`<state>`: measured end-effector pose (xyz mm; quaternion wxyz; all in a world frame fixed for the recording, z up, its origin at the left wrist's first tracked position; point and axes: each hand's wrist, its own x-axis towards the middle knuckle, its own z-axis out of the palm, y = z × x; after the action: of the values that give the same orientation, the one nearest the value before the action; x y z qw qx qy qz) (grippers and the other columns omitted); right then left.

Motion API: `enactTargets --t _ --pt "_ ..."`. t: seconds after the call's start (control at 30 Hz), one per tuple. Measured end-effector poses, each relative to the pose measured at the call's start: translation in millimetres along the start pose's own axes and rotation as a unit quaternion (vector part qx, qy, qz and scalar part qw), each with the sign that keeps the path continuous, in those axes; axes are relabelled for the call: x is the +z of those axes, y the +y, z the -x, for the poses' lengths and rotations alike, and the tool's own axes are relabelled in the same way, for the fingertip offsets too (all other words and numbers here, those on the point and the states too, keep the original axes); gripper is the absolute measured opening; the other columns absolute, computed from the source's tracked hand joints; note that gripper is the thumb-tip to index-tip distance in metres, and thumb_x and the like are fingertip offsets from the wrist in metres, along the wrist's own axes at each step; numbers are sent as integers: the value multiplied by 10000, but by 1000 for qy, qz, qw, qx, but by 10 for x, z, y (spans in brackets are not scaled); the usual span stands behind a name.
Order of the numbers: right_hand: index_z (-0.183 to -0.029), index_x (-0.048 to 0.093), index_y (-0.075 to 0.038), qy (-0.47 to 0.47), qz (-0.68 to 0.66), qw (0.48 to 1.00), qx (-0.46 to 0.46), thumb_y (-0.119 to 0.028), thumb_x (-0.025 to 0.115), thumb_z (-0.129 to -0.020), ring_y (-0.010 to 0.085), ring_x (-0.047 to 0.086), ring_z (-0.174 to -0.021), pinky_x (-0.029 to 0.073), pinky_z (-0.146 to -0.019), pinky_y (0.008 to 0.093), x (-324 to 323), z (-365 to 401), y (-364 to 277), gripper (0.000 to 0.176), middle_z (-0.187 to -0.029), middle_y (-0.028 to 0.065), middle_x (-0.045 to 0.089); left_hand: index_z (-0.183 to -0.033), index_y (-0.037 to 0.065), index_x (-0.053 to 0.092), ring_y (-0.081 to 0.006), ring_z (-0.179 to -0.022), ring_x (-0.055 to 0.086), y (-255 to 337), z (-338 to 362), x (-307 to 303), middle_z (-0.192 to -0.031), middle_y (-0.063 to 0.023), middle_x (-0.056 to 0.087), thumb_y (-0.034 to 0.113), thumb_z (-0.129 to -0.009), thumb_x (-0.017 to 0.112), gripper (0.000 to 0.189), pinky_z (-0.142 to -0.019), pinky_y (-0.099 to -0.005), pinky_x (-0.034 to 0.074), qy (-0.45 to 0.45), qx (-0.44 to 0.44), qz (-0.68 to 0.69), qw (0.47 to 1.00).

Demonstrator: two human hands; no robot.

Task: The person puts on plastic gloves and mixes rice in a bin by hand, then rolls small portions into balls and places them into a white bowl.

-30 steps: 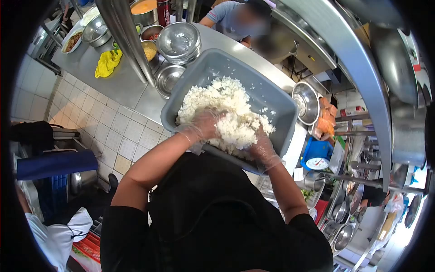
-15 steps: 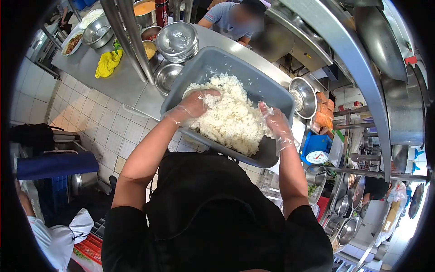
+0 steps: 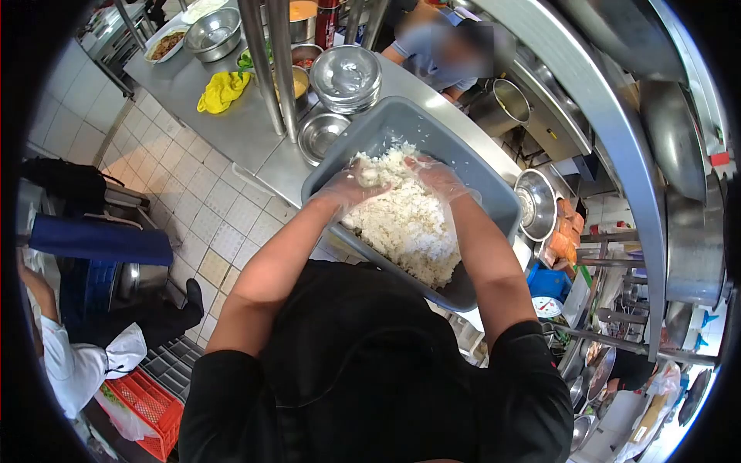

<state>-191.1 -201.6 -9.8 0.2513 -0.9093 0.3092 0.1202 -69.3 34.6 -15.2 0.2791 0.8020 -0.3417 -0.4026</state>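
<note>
A grey plastic tub (image 3: 482, 174) in front of me holds a large heap of white cooked rice (image 3: 401, 224). Both my hands wear clear plastic gloves and are in the far part of the heap. My left hand (image 3: 353, 185) is cupped around rice at the left side, grains sticking to the glove. Facing it, my right hand (image 3: 436, 179) curls over the rice from the right, its fingertips partly buried. A clump of rice lies between the two hands. Smears of rice cling to the tub's inner walls.
Stacked metal bowls (image 3: 346, 77), a single bowl (image 3: 322, 137) and a yellow cloth (image 3: 222, 91) sit on the steel counter (image 3: 208, 131). Right of the tub are a colander (image 3: 535, 204), orange blocks (image 3: 567, 231) and a blue scale (image 3: 548, 289). Another person (image 3: 436, 54) is across the counter.
My right hand has moved from the tub's right side inward and away from me, close to my left hand. The rice is pushed together between them. The view has shifted slightly.
</note>
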Motion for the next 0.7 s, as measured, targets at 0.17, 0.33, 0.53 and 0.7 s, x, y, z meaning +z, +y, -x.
enactTargets --t 0.17,0.33,0.53,0.7 --pt "-1499 398 -77 -270 -135 950 78 -708 549 -885 315 392 -1413 299 -1177 445 -134 210 -519 893 -1500 198 439 -1562 -39 63 -327 -1476 272 -106 -231 56 -1563 -259 299 771 -670 733 1379 -1203 -322 232 -25 -73 211 974" --pt "-1497 388 -32 -329 41 941 -67 -782 579 -792 389 319 -1442 235 -1202 471 -214 368 -695 1047 -1528 262 366 -1587 51 30 -339 -1501 205 -245 -399 127 -1607 -233 217 842 -680 644 1350 -1220 -359 197 -34 -56 216 974" --pt "-1512 406 -179 -254 113 953 -122 -674 769 -675 428 446 -1347 364 -1130 457 -432 1090 -787 1038 -1464 255 464 -1589 63 55 -333 -1505 195 -234 -388 98 -1615 -213 216 819 -731 622 1277 -1222 -369 184 -33 -63 231 970" --pt "-1547 318 -151 -72 232 957 -161 -621 788 -695 454 462 -1308 399 -1097 453 -158 1681 -146 1081 -1494 266 404 -1582 29 25 -274 -1512 171 -282 -447 171 -1620 -209 188 732 -788 653 1233 -1220 -354 195 -34 -62 285 956"
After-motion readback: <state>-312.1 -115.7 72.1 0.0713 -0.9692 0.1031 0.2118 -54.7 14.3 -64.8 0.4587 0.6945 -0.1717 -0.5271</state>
